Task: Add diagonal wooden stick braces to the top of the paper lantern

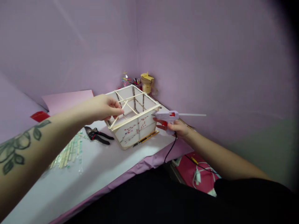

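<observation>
A box-shaped lantern frame (137, 127) with white sides and painted red blossoms stands on the table. Thin wooden sticks (130, 107) cross its open top. My left hand (108, 107) is over the near left part of that top, its thumb and fingers pinching a thin wooden stick (116, 120) that slants down to the near left corner. At the right side of the frame, my right hand (176, 128) grips a white glue gun (167, 115) by its handle. The gun's nozzle points left at the frame, and a long glue stick (192, 114) sticks out of its back.
Pruning shears (99, 136) and plastic-wrapped wooden sticks (68, 152) lie on the white tabletop (98, 174) to the left. A pencil (147, 138) lies before the frame. A jar (126, 80) and a brown cup (147, 84) stand behind. The gun's black cord (171, 149) hangs over the edge.
</observation>
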Demonstrator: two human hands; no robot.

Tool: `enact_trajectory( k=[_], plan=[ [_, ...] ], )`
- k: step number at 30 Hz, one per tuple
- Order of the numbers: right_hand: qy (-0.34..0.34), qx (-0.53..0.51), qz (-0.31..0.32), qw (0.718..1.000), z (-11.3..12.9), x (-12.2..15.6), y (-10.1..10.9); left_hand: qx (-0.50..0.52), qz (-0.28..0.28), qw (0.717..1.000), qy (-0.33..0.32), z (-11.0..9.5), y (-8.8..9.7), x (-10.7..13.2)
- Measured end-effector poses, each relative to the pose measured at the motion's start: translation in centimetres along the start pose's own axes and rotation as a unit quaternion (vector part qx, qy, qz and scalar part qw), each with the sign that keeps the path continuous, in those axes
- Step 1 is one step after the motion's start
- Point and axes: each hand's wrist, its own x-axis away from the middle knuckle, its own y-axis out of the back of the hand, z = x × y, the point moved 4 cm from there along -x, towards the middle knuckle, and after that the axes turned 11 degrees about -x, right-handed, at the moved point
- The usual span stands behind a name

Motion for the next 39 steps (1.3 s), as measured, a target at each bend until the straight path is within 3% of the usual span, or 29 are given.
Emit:
enact_trajectory(
  k=[4,9,13,17,21,24,29,33,35,39],
  plan=[
    [0.004,0.040,-0.005,0.999,0.4,1.0,1.0,-0.015,-0.006,0.999,-0.031,-0.5,-0.3,1.2],
    [0.032,0.214,-0.020,0.976,1.4,4.1,1.6,-0.011,-0.019,0.999,-0.034,-0.8,-0.3,2.1],
    [-0.019,0.281,0.055,0.958,0.1,5.3,-1.3,-0.009,-0.021,0.999,-0.047,-1.3,-0.2,2.6],
    [-0.042,0.382,0.175,0.907,-2.2,3.4,-4.7,-0.009,-0.023,0.999,-0.043,-1.3,-0.2,2.8],
    [-0.009,0.412,0.220,0.884,-1.8,2.0,-5.3,0.011,-0.028,0.998,-0.052,-0.8,-0.5,2.2],
    [-0.025,0.388,0.190,0.902,0.2,3.3,-3.9,0.019,-0.033,0.997,-0.063,-0.4,-0.8,1.8],
    [-0.037,0.335,0.018,0.941,3.9,6.1,-1.2,0.028,-0.036,0.996,-0.077,-0.6,-0.7,2.1],
    [0.011,0.320,-0.065,0.945,6.4,4.6,-1.3,0.035,-0.037,0.996,-0.076,-0.9,-0.6,2.5],
    [0.037,0.328,-0.070,0.941,7.4,2.9,-2.1,0.031,-0.043,0.996,-0.076,-0.9,-0.7,2.5],
    [0.063,0.338,-0.021,0.939,9.0,-0.2,-4.7,0.040,-0.049,0.994,-0.087,-0.8,-0.8,2.3]
  ],
)
